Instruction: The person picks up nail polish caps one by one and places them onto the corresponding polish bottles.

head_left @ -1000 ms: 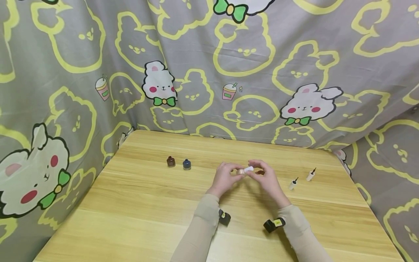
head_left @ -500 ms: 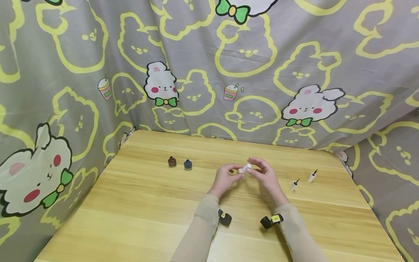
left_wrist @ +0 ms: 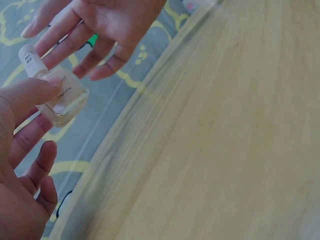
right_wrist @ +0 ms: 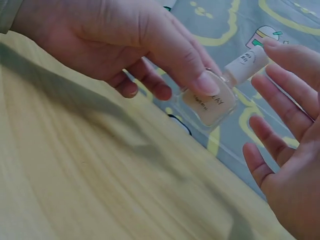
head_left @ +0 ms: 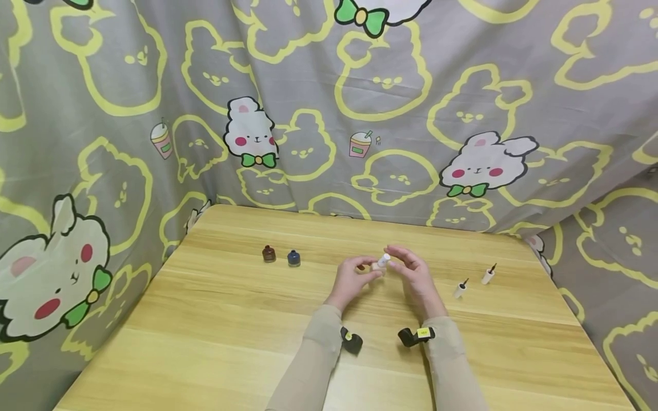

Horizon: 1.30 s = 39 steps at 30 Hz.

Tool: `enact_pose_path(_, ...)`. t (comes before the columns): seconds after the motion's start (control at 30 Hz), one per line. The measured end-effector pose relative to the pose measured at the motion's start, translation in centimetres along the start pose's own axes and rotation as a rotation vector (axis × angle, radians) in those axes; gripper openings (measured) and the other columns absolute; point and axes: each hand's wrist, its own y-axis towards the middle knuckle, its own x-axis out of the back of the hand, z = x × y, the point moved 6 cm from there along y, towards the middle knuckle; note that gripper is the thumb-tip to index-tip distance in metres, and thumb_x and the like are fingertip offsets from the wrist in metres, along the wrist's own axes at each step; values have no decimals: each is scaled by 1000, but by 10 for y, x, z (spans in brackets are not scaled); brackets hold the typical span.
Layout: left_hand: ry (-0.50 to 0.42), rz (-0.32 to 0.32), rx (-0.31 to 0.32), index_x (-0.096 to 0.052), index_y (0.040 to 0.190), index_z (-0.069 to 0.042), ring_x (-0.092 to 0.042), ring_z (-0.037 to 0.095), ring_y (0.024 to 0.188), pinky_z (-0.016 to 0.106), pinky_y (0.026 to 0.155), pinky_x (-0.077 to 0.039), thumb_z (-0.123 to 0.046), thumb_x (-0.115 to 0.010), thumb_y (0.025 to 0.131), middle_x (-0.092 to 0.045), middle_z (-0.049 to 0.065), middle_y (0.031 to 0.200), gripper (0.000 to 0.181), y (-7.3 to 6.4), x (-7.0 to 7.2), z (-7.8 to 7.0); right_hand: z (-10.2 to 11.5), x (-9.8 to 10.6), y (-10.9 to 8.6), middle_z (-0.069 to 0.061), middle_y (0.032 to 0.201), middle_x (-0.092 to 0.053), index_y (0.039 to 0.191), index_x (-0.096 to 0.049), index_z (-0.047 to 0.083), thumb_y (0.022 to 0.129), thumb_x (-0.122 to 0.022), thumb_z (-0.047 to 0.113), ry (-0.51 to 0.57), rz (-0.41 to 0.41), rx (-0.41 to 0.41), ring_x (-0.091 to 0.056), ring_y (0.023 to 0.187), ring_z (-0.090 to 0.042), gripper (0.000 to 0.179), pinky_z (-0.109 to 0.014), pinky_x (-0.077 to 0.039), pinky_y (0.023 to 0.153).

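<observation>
My left hand (head_left: 352,278) pinches a small clear nail polish bottle (left_wrist: 65,100) with pale contents, its thumb across the labelled front. A white cap (right_wrist: 247,65) sits on the bottle's neck, and the bottle tilts above the table. Around the cap, my right hand (head_left: 413,277) has its fingers spread and loosely bent. In the right wrist view its uppermost fingertip is at the cap's end; whether it touches is unclear. A dark red polish bottle (head_left: 269,254) and a dark blue one (head_left: 293,258) stand uncapped at the left.
Two white caps with dark brushes pointing up, a nearer cap (head_left: 460,291) and a farther cap (head_left: 488,277), stand right of my hands. The wooden table (head_left: 231,331) meets a grey patterned curtain (head_left: 308,85) at its back and sides.
The white cap has swung from leaning right to standing more upright. My right hand and forearm have shifted a little left, and its fingers have loosened around the cap.
</observation>
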Motion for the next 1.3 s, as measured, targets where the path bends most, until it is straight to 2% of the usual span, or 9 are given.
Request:
enact_pose_path(0.13,4,-4,-13,-73,108,-10,-63,26,98,33,86,-49,-22,-80,80,-74,6,108,32,0,0,-1,-6,-4,0,14,113,-70,126,-59,-4,89,-64,0,24,6,-16,-57,116,-7,37,-38,-26,108)
enact_pose_path(0.27,6,-3,-24,-73,108,-10,-63,26,98,33,86,-50,-22,-80,79,-74,7,107,32,0,0,0,-10,-6,-1,15,111,-71,125,-60,-3,89,-65,2,12,-9,-43,-59,115,-5,37,-40,-23,109)
enact_pose_path(0.47,12,-6,-42,-74,107,-10,-64,21,97,30,85,-51,-21,-80,79,-74,6,106,31,2,0,2,-12,-6,-3,15,106,-73,121,-63,-1,90,-64,1,36,-33,-64,-62,108,-5,31,-32,-34,104)
enact_pose_path(0.77,53,-1,-35,-74,107,-12,-64,17,98,30,86,-52,-21,-81,78,-75,3,105,31,3,2,2,-14,-9,-2,10,99,-75,102,-74,15,89,-62,-5,112,-93,-65,-65,99,-6,27,-24,-46,93)
enact_pose_path(0.97,64,-16,-34,-75,105,-13,-63,16,97,33,86,-51,-21,-82,77,-75,1,103,30,2,3,1,-17,-7,-3,8,91,-74,93,-72,19,87,-65,-5,137,-141,-49,-65,90,-7,25,-21,-50,82)
enact_pose_path(1.2,69,-12,-57,-75,103,-11,-63,19,95,29,84,-50,-19,-82,77,-76,3,102,28,2,0,1,-16,-6,-5,10,85,-70,89,-68,19,84,-71,1,138,-139,52,-62,80,-3,19,-18,-49,74)
enact_pose_path(1.3,74,-3,-56,-75,103,-11,-63,18,95,26,84,-49,-19,-82,76,-76,3,102,28,1,-2,1,-18,-5,-6,10,83,-67,86,-66,18,83,-71,-2,135,-184,20,-59,79,-4,20,-19,-48,73)
